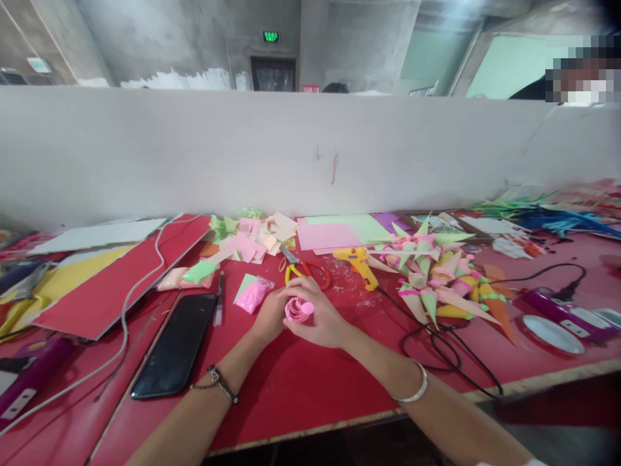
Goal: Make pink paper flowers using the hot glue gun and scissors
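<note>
Nearest is the front edge of the red table (272, 424). Beyond it, about midway between front and far edges, a pink paper roll (295, 312) is grasped above the tabletop. The left hand (272, 312) curls against one side; the right hand (326, 323) wraps the other, fingers bent around the coil. The spiral end lies exposed, with a small pink disc (308, 309) at its rim. Judged by eye, the roll is very light, thin-walled and soft: dry enough not to slip readily, yet easily creased, its layers apt to slide or spring loose. The sound hold is around the outer wall, with light, even pressure, clear of the disc and open rim. Farther back lie scissors (317, 273) and a yellow glue gun (359, 260); pink paper sheets (326, 237) lie near the far edge.
</note>
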Tool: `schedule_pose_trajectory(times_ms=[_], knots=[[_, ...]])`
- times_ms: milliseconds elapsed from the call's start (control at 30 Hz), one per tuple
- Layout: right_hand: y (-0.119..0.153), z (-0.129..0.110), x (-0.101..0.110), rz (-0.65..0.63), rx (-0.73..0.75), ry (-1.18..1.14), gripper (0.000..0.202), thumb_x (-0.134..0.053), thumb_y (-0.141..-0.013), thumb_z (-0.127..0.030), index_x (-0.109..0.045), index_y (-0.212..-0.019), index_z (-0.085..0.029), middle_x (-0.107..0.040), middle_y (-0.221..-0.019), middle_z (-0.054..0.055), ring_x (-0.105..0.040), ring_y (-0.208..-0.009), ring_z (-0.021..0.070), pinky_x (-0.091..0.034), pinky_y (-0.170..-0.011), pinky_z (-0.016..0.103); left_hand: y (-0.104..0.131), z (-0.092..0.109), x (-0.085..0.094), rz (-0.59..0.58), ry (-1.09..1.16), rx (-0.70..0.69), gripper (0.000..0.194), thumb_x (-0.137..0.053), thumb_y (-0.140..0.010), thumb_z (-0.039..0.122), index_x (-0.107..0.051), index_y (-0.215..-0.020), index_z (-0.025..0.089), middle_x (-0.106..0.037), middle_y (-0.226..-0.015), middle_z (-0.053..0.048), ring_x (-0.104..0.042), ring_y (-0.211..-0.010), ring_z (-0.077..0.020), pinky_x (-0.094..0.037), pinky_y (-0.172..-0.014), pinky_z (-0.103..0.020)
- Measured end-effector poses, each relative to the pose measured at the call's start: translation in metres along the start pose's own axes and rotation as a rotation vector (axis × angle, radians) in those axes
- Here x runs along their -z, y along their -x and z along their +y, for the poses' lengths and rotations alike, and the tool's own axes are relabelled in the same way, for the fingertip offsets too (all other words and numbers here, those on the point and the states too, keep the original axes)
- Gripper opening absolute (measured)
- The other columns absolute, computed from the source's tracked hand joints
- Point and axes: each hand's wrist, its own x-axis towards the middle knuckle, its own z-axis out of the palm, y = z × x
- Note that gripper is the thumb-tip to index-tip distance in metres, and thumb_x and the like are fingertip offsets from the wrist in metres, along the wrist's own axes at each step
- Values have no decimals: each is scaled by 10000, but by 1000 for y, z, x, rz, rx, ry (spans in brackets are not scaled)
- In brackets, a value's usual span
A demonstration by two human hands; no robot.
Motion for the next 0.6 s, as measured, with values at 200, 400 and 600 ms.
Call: schedule_pose_trajectory(times_ms=[200, 400, 600], knots=[[-6, -13, 36, -125, -149, -87, 415, -502, -766, -211, -387, -1161, -257, -515, -989, 27, -494, -942, 150, -391, -870, 325, -5, -7, 2, -72, -117, -67, 176, -440, -784, 217, -597, -759, 140, -627, -746, -42, -568, -704, -148, -429, -650, -242], [20, -47, 81, -319, -370, -17, 495, -593, -710, -348, -390, -1149, -239, -548, -962, 12, -541, -780, 130, -443, -687, 238, -4, 1, 3, -77, -170, 31, 213, -466, -793, 300, -618, -801, 150, -647, -762, -32, -574, -692, -132, -421, -638, -216], [84, -51, 135, -132, -693, 372, 538, -473, -762, -465, -370, -1235, -230, -564, -1083, 61, -513, -1031, 228, -418, -850, 315, -2, 1, 4, -154, -232, 14, 268, -454, -803, 356, -630, -741, 164, -652, -699, -15, -563, -614, -109, -379, -566, -190]])
